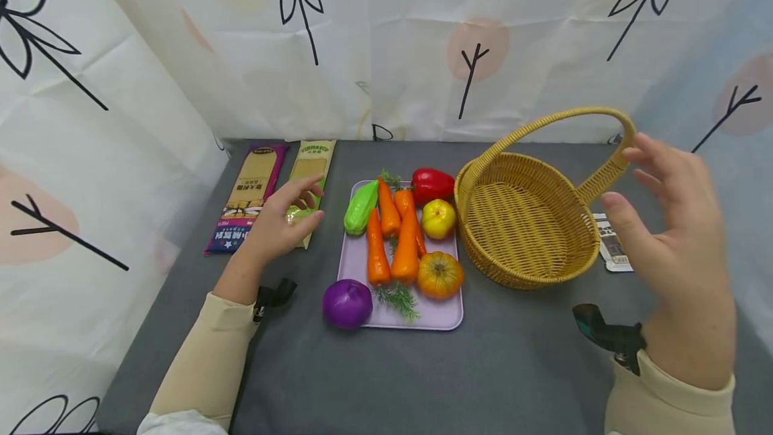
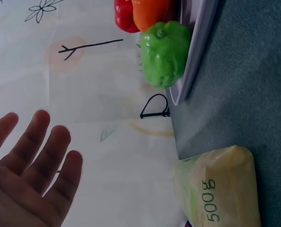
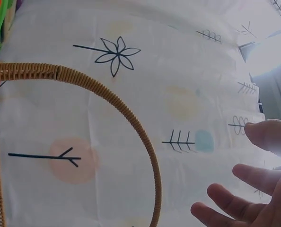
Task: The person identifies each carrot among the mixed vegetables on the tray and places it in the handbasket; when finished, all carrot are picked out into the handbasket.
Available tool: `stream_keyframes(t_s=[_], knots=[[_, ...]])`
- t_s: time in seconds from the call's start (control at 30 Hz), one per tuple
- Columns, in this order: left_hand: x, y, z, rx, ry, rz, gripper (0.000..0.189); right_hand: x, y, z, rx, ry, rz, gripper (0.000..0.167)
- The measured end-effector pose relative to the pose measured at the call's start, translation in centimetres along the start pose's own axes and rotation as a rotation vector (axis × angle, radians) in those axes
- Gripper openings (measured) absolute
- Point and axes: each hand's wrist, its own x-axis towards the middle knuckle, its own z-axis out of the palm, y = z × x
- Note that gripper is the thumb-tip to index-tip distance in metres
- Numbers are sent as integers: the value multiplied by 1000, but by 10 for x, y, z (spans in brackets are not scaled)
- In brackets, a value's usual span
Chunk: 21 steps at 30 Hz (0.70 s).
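Note:
My left hand hovers over two flat food packets, a purple-and-blue one and a green-and-yellow one. Its fingers are loosely bent around nothing, and in the left wrist view they look spread. Beside the handle of a yellow wicker basket is my right hand, thumb and fingers apart. The right wrist view shows a gap between those fingers and the handle. Nothing lies in the basket. To its left, a lilac tray bears carrots and other vegetables.
On the tray are a green vegetable, a red pepper, a yellow one and a small pumpkin. A purple onion-like ball overlaps its front left corner. A white packet lies partly behind the basket. Patterned cloth surrounds the grey table.

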Motion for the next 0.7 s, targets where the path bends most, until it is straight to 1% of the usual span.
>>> stream_keyframes(t_s=[0.07, 0.13, 0.23, 0.3, 0.43, 0.57, 0.7], knots=[[-2, -2, 0, -5, -48, -37, 60, 0, -2, 1, 8, -3, 1, 69], [-3, -4, 1, -13, -113, -80, 58, 0, -4, 1, 11, -1, 1, 67], [-6, -8, 4, -35, -216, -141, 53, -1, -7, 4, 23, 13, 22, 56], [-8, -10, 6, -52, -268, -168, 49, -2, -10, 6, 49, 21, 39, 48], [-9, -17, 11, -63, -335, -209, 43, -5, -17, 12, 116, 27, 69, 45], [-8, -22, 14, -50, -388, -253, 40, -8, -24, 19, 153, 25, 101, 43], [-7, -26, 16, -81, -468, -302, 39, -11, -31, 29, 146, -30, 113, 44]])
